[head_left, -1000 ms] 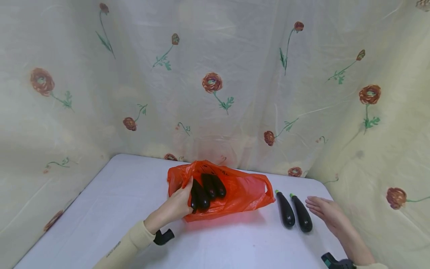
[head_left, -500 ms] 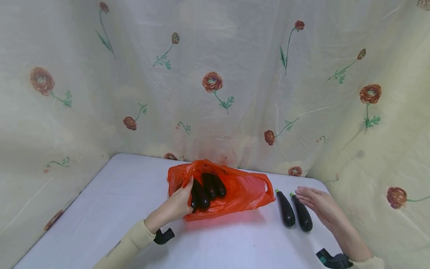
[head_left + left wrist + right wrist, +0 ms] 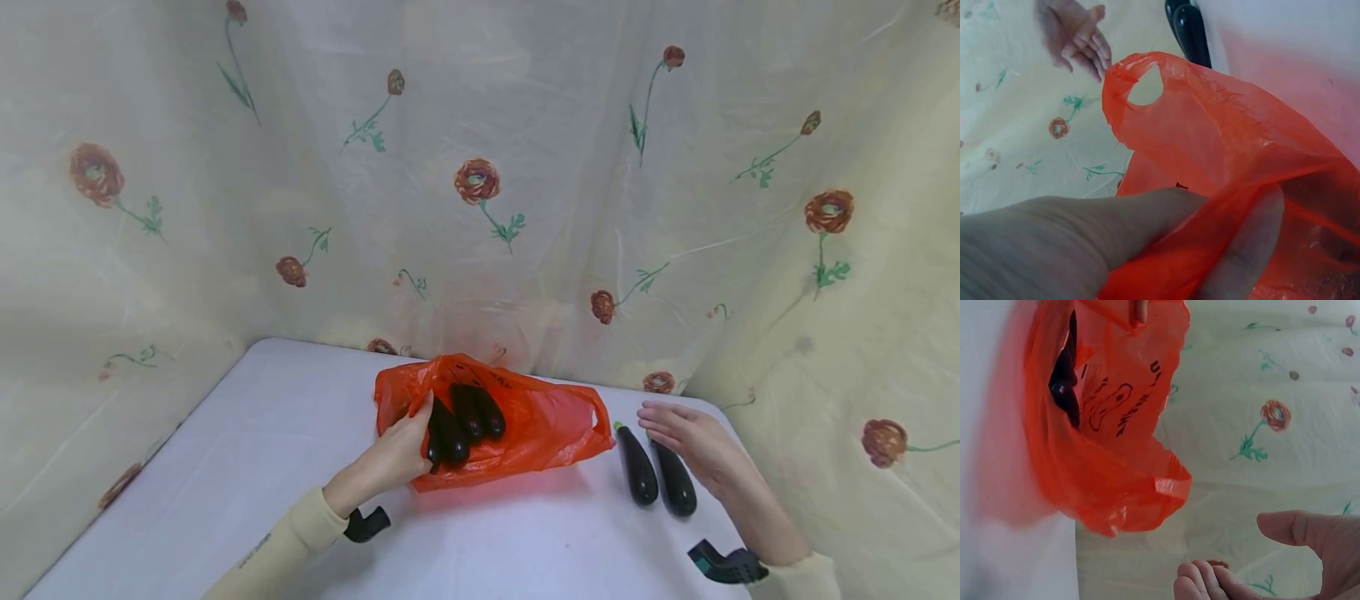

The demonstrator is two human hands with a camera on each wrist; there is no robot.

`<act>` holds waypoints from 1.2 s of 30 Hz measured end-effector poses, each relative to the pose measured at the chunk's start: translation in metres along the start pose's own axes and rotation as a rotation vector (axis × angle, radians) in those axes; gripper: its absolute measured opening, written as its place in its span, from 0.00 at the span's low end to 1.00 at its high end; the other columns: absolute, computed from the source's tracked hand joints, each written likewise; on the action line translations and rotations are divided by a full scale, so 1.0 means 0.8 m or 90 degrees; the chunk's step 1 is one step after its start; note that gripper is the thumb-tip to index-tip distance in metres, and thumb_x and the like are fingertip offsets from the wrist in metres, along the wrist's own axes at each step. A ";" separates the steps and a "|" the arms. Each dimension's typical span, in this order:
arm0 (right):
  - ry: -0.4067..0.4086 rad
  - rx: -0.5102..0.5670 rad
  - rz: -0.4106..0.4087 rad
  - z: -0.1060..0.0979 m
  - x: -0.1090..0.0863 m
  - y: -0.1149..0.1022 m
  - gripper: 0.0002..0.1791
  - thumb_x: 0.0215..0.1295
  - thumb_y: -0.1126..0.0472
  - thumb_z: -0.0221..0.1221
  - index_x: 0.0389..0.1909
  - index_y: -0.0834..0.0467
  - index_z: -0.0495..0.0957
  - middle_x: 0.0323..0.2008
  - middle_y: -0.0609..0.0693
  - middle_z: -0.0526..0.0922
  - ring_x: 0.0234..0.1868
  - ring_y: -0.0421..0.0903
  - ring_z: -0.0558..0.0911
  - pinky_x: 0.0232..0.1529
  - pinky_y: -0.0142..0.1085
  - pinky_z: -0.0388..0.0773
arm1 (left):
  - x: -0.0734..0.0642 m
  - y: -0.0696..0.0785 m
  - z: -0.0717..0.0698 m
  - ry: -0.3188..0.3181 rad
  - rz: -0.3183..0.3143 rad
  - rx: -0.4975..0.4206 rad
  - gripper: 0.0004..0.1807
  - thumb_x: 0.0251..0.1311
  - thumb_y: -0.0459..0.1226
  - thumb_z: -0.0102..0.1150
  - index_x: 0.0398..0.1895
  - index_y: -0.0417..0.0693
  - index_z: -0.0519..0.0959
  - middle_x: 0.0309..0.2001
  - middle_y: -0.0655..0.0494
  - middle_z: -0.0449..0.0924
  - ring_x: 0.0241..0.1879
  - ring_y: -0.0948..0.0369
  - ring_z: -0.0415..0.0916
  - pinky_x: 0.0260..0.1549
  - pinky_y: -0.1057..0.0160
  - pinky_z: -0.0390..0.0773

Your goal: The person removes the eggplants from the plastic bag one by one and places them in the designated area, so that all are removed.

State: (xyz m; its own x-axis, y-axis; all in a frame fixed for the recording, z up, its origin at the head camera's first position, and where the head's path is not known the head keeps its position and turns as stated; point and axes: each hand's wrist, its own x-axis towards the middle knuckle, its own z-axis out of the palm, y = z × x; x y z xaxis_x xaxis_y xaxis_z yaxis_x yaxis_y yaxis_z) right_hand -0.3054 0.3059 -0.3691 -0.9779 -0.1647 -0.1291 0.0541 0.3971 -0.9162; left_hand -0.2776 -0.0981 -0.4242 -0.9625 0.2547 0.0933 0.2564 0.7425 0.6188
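Note:
My left hand [image 3: 392, 457] grips the left edge of a thin red plastic bag [image 3: 551, 429], pinching the film between thumb and finger in the left wrist view. Several dark eggplants [image 3: 467, 412] lie inside the bag's mouth. To the right of it, two more eggplants lie side by side on the table, a nearer-to-bag eggplant [image 3: 637, 467] and an outer eggplant [image 3: 677, 483]. Over the outer one's green stem end hovers my right hand [image 3: 697, 442], fingers extended and holding nothing; it hides that stem. In the right wrist view its thumb [image 3: 1291, 526] stands apart from the fingers.
A white table [image 3: 480, 550] carries everything. Flower-printed curtain sheeting [image 3: 555, 275] hangs behind it and along both sides, close to the table's edges. The bag's looped handle [image 3: 600, 417] reaches toward the loose eggplants.
My right hand has moved left and slightly away from me, from beside the outer eggplant to over its stem end. The left hand and the bag have stayed in place.

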 end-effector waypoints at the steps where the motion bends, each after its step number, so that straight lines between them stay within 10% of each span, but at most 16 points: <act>1: -0.001 0.003 -0.004 0.002 0.000 -0.002 0.39 0.71 0.44 0.50 0.71 0.68 0.55 0.67 0.61 0.67 0.50 0.28 0.79 0.54 0.25 0.74 | 0.000 0.000 0.000 0.000 0.000 0.001 0.55 0.46 0.22 0.68 0.75 0.33 0.44 0.70 0.37 0.60 0.37 0.55 0.76 0.39 0.54 0.84; 9: -0.022 0.045 -0.063 0.012 0.001 -0.015 0.35 0.71 0.49 0.52 0.68 0.70 0.60 0.50 0.35 0.80 0.48 0.30 0.81 0.51 0.27 0.77 | 0.001 0.002 0.000 -0.008 -0.009 0.005 0.55 0.46 0.22 0.68 0.75 0.34 0.45 0.71 0.37 0.58 0.37 0.55 0.76 0.37 0.55 0.84; 36: -0.093 0.007 -0.056 0.073 0.028 -0.072 0.32 0.68 0.48 0.56 0.65 0.64 0.67 0.60 0.61 0.75 0.53 0.45 0.82 0.59 0.42 0.75 | 0.001 -0.001 0.004 -0.014 -0.007 0.009 0.55 0.47 0.23 0.68 0.75 0.34 0.44 0.70 0.36 0.59 0.39 0.54 0.76 0.40 0.53 0.83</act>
State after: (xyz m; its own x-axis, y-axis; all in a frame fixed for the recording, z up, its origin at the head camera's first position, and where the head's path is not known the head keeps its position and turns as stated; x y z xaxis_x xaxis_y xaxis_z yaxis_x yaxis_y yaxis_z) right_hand -0.3184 0.2264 -0.3412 -0.9390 -0.3284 -0.1021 -0.0267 0.3656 -0.9304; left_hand -0.2781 -0.0961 -0.4271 -0.9631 0.2599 0.0696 0.2475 0.7543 0.6081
